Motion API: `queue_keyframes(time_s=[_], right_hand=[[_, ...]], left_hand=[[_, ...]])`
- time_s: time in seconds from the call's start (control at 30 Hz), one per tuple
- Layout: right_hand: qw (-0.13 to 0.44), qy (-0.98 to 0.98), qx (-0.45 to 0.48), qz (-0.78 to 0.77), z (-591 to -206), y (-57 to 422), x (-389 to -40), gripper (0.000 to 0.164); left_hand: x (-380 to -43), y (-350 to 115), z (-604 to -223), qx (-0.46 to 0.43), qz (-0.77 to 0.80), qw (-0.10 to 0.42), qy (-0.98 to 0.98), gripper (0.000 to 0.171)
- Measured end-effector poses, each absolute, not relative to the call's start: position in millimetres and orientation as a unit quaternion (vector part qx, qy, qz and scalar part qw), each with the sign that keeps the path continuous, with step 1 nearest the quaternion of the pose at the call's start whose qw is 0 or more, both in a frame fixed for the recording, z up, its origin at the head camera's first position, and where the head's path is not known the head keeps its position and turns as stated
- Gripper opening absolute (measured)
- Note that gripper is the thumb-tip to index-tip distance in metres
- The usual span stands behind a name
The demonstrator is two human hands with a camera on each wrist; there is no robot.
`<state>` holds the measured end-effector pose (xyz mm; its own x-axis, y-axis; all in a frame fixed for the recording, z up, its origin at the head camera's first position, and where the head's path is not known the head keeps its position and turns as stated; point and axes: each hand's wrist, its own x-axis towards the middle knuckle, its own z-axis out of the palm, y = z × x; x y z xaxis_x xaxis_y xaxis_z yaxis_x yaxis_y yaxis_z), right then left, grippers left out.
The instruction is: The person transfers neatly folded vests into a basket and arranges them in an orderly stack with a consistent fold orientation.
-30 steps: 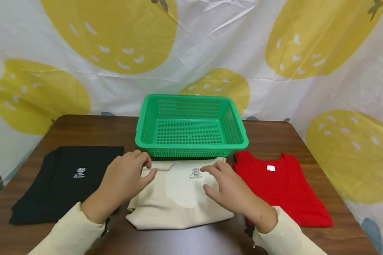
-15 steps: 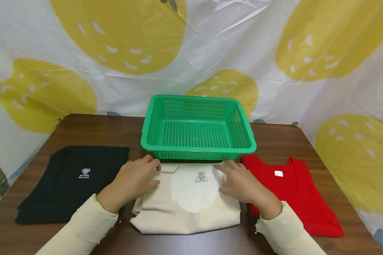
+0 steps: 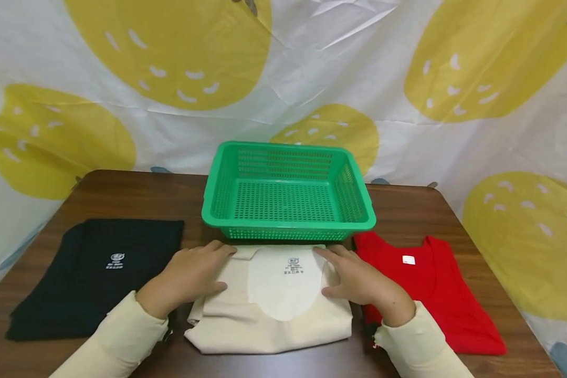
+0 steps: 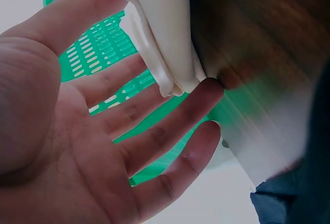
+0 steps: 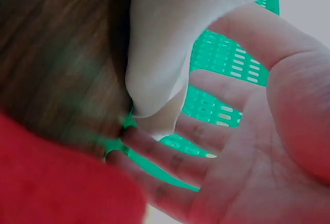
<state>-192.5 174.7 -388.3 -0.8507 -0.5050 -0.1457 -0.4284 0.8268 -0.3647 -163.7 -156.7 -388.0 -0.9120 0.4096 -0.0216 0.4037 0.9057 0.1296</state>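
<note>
cream garment (image 3: 271, 302), folded; left hand (image 3: 186, 275), right hand (image 3: 364, 278) open at side edges, touching, not gripping; basket (image 3: 288, 224) beyond.

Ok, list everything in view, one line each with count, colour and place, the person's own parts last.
Cream garment: one, cream with a paler printed patch, on the table between the hands
Black garment: one, black with pale print, folded on the left
Red garment: one, red, on the right
Label: one, white, on the red garment
Basket: one, green, beyond the cream garment
Table: one, brown, under these things
Backdrop: one, white with yellow fruit shapes, behind the table
Sleeves: two, cream, on the forearms
Left hand: one, bare, at the cream garment's left side
Right hand: one, bare, at its right side
</note>
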Motion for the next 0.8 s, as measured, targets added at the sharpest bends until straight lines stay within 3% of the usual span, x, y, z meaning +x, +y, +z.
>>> queue_keyframes(time_s=[0.8], right_hand=[[0.133,0.950,-0.251,-0.132,-390.2,166.1,-186.8,0.075]], left_hand=[[-161.8,-157.5,-390.7,0.204,0.071,0.045,0.975,0.070]])
